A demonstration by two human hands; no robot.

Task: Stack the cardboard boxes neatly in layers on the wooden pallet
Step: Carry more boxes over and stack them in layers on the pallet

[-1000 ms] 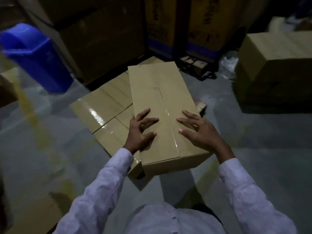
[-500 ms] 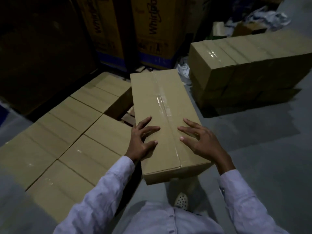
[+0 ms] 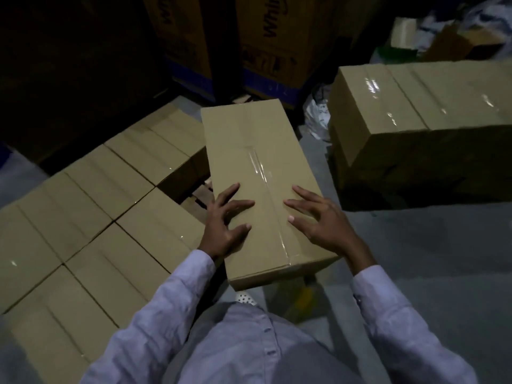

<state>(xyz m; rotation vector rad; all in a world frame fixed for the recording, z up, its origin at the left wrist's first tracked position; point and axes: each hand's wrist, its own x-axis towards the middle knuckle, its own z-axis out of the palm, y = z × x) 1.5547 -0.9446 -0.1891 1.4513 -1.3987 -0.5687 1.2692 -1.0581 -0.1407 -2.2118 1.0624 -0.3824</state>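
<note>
Lengthwise, box (image 3: 250,151) points away, tilted left.

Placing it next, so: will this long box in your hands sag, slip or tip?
Probably stiff: the box has straight edges. The left hand and right hand sit at its near end, so the far end may dip. The glossy tape looks slippery.

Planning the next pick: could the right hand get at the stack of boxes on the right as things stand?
Probably not yet: the right hand and left hand both press on the carried box. The stack stands apart to the right, with only floor between.
</note>
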